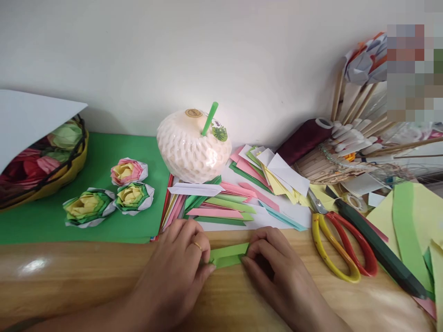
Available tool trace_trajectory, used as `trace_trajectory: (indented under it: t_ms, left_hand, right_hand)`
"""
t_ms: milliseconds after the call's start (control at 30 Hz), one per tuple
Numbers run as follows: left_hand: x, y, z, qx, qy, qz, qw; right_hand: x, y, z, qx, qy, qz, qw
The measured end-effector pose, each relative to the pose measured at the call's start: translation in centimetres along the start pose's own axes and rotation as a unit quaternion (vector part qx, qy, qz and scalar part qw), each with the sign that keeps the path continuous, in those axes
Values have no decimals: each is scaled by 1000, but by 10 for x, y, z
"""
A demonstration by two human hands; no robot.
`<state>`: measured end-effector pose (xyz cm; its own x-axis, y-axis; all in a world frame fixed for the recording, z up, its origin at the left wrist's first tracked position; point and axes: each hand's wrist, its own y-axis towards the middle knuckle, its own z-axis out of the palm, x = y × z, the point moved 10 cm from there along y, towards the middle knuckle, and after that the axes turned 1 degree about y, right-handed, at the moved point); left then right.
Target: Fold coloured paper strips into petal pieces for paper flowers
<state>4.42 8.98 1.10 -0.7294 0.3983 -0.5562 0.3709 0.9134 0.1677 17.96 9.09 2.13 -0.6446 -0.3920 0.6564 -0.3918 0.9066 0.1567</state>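
Over the table [76, 281], the left hand [182, 260] pinches one end of the green strip [228, 255], the right hand [278, 265] the other – seemingly folded paper, so likely light, springy at creases, easily crumpled – best held gently by its ends

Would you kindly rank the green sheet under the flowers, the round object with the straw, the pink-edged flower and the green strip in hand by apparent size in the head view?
1. Green sheet
2. Round object
3. Pink-edged flower and green strip: too alike to rank; the strip is partly covered.
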Motion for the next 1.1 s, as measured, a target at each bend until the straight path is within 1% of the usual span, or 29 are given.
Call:
trace_trajectory:
  t_ms: [100,200,267,333,400,467,567,633,733,833,933,1100]
  left_hand:
    - [-5,-3,-2,-35,42,32,998]
    - [-15,-9,-1,-68,101,105,987]
    - [-22,-12,2,-74,126,154,977]
    - [-25,-14,3,-79,136,184,970]
    - [-27,-14,0,-95,135,197,966]
    - [-31,-15,-5,-116,122,214,962]
    - [-39,-18,-4,-97,121,252,955]
    - [-44,-21,-2,-78,138,276,948]
    - [-49,-26,-3,-84,161,298,937]
    - [-54,-31,1,-74,196,317,925]
    - [-57,-35,7,-55,230,335,912]
    - [-58,-36,9,-40,258,348,900]
  right_hand:
    - [1,1,0,-3,-4,1,1000]
    - [-2,0,1,-3,-7,8,1000]
    - [-5,-1,1,-5,-7,14,1000]
    - [-6,-2,0,-11,-12,10,1000]
    - [0,-4,-3,-24,-37,-26,999]
    - [13,-6,-4,-28,-85,-87,992]
    - [29,-9,0,-7,-149,-161,976]
    - [34,-10,1,4,-166,-176,970]
    - [38,-10,1,9,-183,-188,965]
    - [45,-14,2,5,-205,-212,956]
    - [46,-16,4,9,-208,-202,957]
    - [40,-21,13,44,-227,-170,958]
